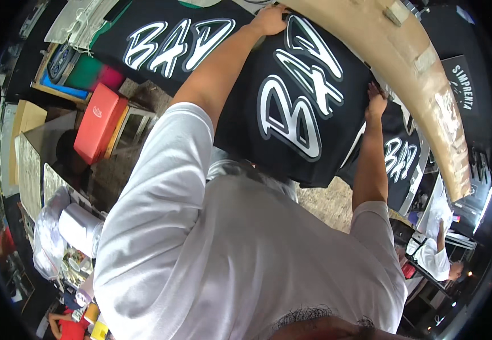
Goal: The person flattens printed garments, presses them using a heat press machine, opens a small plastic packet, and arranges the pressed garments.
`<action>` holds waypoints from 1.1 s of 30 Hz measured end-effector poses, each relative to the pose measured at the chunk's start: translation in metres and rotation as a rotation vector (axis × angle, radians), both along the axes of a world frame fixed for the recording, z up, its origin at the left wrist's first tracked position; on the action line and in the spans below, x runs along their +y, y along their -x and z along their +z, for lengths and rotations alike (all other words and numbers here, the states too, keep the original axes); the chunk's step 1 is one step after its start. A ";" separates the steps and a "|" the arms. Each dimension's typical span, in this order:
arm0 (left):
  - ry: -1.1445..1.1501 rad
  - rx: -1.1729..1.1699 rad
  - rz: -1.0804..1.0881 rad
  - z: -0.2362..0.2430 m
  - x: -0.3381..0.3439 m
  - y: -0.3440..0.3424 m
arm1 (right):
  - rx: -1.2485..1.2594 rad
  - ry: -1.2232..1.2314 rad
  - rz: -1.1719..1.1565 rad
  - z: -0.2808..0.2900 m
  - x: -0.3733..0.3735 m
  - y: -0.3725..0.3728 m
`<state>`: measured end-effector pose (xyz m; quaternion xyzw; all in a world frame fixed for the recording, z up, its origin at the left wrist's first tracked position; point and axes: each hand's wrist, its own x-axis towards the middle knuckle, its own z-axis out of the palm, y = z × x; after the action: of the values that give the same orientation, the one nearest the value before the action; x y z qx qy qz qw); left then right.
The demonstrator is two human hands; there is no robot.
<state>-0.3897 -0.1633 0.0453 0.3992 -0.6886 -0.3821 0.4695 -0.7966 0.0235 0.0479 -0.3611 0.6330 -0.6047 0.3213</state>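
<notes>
Pinching black printed shirt point(297, 107): left hand point(269, 20) at 12 o'clock edge, right hand point(376, 102) at 3 o'clock. Light, floppy fabric; grip edges, avoid print.

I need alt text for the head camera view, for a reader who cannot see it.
A person in a white T-shirt spreads a black printed T-shirt, left hand and right hand gripping its far edge. More black printed shirts lie around, beside a red case.

Sign: we see a black banner point(462, 85) with white lettering, upper right, behind the tan beam.
Package: a clear plastic bag point(47, 238) of white rolls, lower left.
</notes>
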 end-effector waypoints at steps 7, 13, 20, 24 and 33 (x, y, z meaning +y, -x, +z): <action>0.016 -0.101 0.019 -0.008 -0.019 0.022 | -0.100 0.036 -0.018 0.012 -0.013 0.005; -0.023 -0.064 0.014 -0.022 0.067 -0.042 | -0.052 -0.358 0.140 0.024 0.078 -0.001; -1.018 0.039 0.119 0.001 0.294 -0.164 | -0.735 -1.040 0.552 -0.088 0.364 -0.042; -1.368 0.385 -0.034 0.030 0.319 -0.155 | 0.136 -0.526 0.770 -0.127 0.378 -0.136; -1.180 0.483 -0.073 -0.017 0.306 -0.185 | -1.229 0.116 0.024 -0.102 0.335 -0.125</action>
<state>-0.2051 0.1430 0.0286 0.4696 -0.2502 -0.7920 0.2995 -0.6714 0.3581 -0.0536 0.0294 0.2942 -0.7318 0.6140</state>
